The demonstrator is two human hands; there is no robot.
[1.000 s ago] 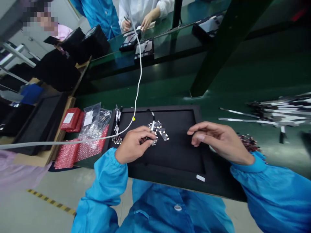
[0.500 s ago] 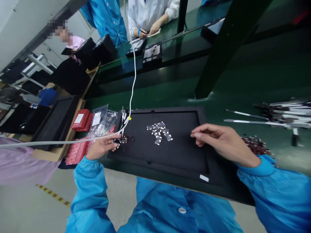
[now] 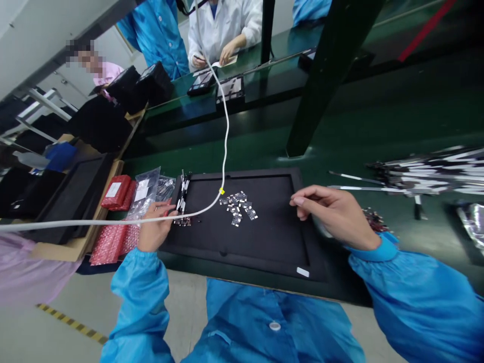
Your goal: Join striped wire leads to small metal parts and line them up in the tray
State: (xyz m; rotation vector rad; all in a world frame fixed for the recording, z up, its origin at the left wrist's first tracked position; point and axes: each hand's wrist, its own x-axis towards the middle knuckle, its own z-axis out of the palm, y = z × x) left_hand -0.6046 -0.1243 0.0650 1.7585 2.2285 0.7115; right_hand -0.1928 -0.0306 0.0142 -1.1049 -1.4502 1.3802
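Observation:
On a black foam tray [image 3: 212,242] lies a loose cluster of small clear-and-white flat pieces [image 3: 238,206]. My left hand [image 3: 153,229] is at the tray's left edge, thumb and fingers drawn together. A small red bit shows between them, too small to name. Right beside those fingertips are long white-and-black strips [image 3: 182,191] and a heap of tiny dark parts [image 3: 184,221]. Over the tray's right side hovers my right hand [image 3: 333,214], its thumb and forefinger pinched together. Whatever it may hold is hidden. A white cable [image 3: 226,136] crosses in front of my left hand.
Many flat strips [image 3: 434,171] and a pile of dark red parts [image 3: 376,219] lie to the right. Red bubble-wrap packs [image 3: 117,191] and a clear bag [image 3: 145,191] sit left. A dark post [image 3: 306,116] rises behind the tray. Co-workers stand across the bench.
The view has shifted, so the tray and bench appear further left. My left fingers have drawn back slightly from the dark parts. My right hand keeps its pinch near the tray's right side.

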